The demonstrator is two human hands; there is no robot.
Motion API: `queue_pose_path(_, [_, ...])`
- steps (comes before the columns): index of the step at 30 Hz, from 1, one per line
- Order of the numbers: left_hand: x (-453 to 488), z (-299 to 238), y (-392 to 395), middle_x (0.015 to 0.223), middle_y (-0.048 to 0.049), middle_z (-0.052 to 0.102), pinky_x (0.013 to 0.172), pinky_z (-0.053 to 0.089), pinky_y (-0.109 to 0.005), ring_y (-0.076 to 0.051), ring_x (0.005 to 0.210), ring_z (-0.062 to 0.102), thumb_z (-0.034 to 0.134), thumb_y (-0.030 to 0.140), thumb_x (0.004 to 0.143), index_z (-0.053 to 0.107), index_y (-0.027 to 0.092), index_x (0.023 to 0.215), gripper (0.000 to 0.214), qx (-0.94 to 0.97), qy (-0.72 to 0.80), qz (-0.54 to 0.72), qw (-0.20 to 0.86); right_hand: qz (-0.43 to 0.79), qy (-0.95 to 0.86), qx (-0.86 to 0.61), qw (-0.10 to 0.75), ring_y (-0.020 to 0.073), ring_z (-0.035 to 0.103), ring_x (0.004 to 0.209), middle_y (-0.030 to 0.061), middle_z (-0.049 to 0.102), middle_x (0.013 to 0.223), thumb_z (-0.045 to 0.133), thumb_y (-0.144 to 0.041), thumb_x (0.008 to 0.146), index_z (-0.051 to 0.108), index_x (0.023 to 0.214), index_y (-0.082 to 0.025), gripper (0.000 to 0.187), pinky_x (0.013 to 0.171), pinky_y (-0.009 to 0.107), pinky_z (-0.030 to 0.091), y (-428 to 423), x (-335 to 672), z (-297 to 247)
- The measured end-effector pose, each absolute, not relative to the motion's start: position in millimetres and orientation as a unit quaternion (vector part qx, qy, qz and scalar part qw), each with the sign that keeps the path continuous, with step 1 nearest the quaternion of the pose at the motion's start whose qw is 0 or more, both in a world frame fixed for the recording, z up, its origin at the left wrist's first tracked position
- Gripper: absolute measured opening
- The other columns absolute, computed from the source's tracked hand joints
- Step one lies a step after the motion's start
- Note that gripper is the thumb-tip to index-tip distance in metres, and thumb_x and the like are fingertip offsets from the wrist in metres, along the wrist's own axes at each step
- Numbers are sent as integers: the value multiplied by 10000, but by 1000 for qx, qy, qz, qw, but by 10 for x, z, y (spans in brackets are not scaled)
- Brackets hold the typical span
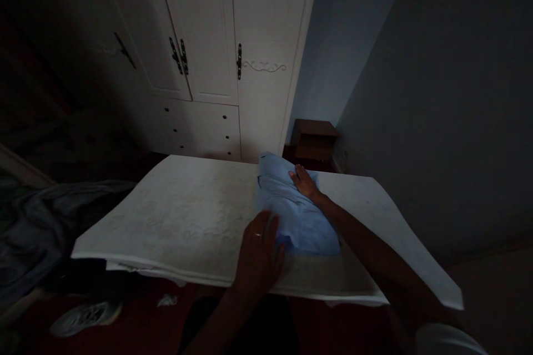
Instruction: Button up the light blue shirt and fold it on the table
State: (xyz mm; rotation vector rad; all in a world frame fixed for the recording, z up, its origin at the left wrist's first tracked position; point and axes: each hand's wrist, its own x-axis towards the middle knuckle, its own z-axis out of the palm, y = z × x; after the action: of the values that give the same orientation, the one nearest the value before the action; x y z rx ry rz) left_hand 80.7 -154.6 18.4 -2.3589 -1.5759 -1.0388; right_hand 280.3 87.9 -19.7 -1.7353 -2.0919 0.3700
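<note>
A light blue folded garment (297,211), wrinkled on top, lies on a white-covered table (200,199). Its exact kind cannot be made out in the dim light. My right hand (305,182) rests flat on the garment's upper right part, fingers stretched out. Beside the lower left edge of the garment is my left hand (259,249), with a ring on one finger. Its fingers are bent and smeared by motion, so I cannot tell whether they grip the cloth. A darker blue patch of the garment shows right by them.
Behind the table stands a white wardrobe (204,39) with dark handles and drawers. A small brown nightstand (315,138) is at the back right. Dark rumpled cloth (41,227) lies at the left; a shoe (85,317) sits on the red floor.
</note>
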Motion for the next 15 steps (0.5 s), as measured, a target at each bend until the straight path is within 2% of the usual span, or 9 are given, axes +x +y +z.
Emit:
queue_pose_path(4, [626, 9, -1404, 1455, -182, 429, 1058, 442, -480, -292, 1354, 409, 564, 204, 850, 318, 172, 1435, 635, -789, -523, -319, 50, 114, -762, -606, 196, 275, 191, 1459, 192, 273, 1549, 257, -525, 985, 270, 1489, -46, 695, 1185, 436, 129, 964, 2661, 43])
queue_pose_path(8, [662, -77, -1277, 1469, -162, 429, 1076, 434, -441, -248, 1373, 393, 512, 208, 890, 295, 159, 1457, 609, -811, -496, -309, 24, 106, -800, -561, 184, 236, 181, 1464, 133, 268, 1563, 302, -481, 994, 269, 1499, -115, 625, 1190, 416, 94, 1138, 2323, 336])
queue_pose_path(11, [666, -90, -1204, 1506, -151, 381, 1109, 392, -454, -236, 1423, 303, 496, 162, 880, 299, 147, 1462, 614, -832, -465, -302, 20, 126, -797, -571, 153, 255, 320, 1413, 144, 374, 1514, 366, -493, 979, 364, 1457, -129, 601, 1162, 402, 202, 1301, 2073, 473])
queue_pose_path(15, [626, -137, -1185, 1504, -134, 390, 1131, 364, -455, -218, 1435, 273, 441, 13, 815, 359, 149, 1435, 641, -849, -436, -298, 40, 137, -781, -594, 136, 236, 535, 1246, 146, 583, 1337, 576, -427, 892, 569, 1294, -126, 502, 1028, 276, 389, 1486, 1930, 508])
